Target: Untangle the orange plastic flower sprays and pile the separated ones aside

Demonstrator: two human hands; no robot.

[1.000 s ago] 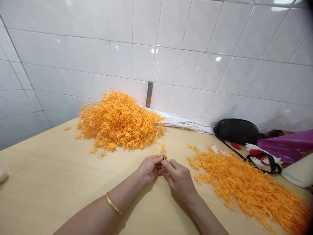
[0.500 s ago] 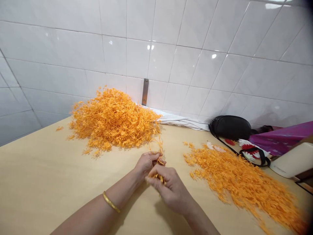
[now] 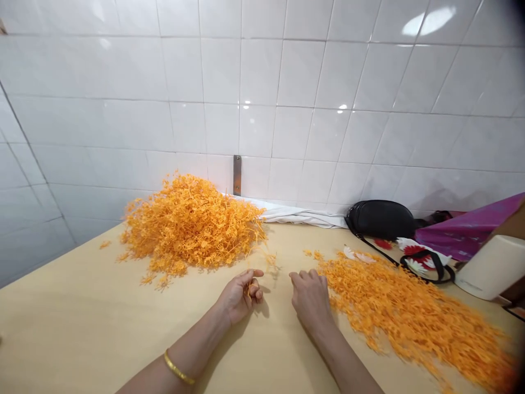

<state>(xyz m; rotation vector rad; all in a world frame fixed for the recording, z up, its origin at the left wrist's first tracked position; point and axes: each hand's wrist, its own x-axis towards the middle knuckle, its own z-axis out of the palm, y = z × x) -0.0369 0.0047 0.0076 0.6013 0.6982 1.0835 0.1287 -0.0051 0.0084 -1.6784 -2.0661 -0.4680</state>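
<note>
Hands apart on the desk (image 3: 82,328): left hand (image 3: 240,295) loosely curled, whether it pinches a sprig I cannot tell; right hand (image 3: 311,298) fingers bent, empty, touching the near edge of the spread orange sprigs (image 3: 410,312) to its right. Tangled orange heap (image 3: 191,224) sits beyond the left hand, still large, so by my guess much is left. Black pouch (image 3: 381,220) far right, by the wall.

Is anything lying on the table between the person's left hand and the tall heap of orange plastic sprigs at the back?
Nothing visible blocks it. Between the left hand and the tall heap of orange sprigs there is only bare table with a few loose sprigs at the heap's edge. The right hand lies apart, beside the flat spread of sprigs.
</note>
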